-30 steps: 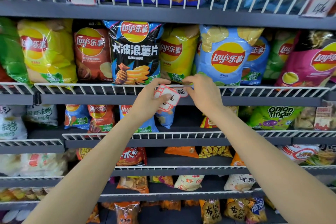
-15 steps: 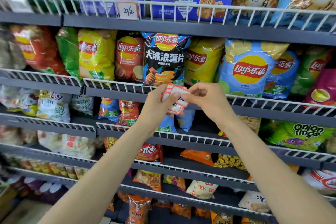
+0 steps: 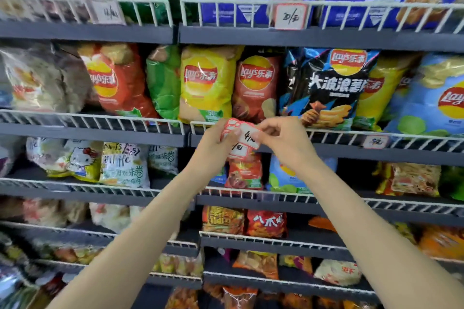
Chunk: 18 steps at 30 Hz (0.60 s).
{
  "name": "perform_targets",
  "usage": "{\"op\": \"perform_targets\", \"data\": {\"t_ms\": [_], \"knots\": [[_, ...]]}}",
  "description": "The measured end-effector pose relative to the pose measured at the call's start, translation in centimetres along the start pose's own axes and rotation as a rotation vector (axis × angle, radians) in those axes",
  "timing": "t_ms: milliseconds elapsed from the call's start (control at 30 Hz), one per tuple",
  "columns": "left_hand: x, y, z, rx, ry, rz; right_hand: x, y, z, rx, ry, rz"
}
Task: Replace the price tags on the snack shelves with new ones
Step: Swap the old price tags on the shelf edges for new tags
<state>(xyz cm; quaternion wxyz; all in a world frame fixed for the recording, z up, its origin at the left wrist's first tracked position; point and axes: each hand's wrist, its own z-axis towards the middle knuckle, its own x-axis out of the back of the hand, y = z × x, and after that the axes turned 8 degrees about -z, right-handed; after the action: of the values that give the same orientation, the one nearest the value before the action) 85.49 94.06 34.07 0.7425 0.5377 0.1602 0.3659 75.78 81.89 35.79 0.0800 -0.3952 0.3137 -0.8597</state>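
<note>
1. Tags: the left hand (image 3: 213, 150) grips a stack of red-edged price tags (image 3: 234, 133); the right hand (image 3: 281, 140) pinches the top tag (image 3: 248, 137) (handwritten).
2. The wire-fronted shelf (image 3: 100, 120) behind holds chip bags (image 3: 206, 83).

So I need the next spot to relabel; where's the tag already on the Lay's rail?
In the head view it hangs at right on the white wire rail, below the light-blue Lay's bag: the price tag.
</note>
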Motion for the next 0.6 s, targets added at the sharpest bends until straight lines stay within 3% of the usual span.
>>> {"op": "perform_targets", "data": {"t_ms": [233, 367, 600], "knots": [[10.5, -1.7, 1.8, -0.004, -0.124, 0.020, -7.7, -6.6, 2.2, -0.111, 0.089, -0.025], [13.7, -2.3, 1.8, 0.057, -0.073, -0.035, -10.3, -9.1, 2.7, -0.142, 0.126, -0.015], [17.5, -3.2, 0.5, 0.017, -0.041, -0.018, -13.3, -11.6, 2.7, -0.183, 0.122, 0.085]]}}
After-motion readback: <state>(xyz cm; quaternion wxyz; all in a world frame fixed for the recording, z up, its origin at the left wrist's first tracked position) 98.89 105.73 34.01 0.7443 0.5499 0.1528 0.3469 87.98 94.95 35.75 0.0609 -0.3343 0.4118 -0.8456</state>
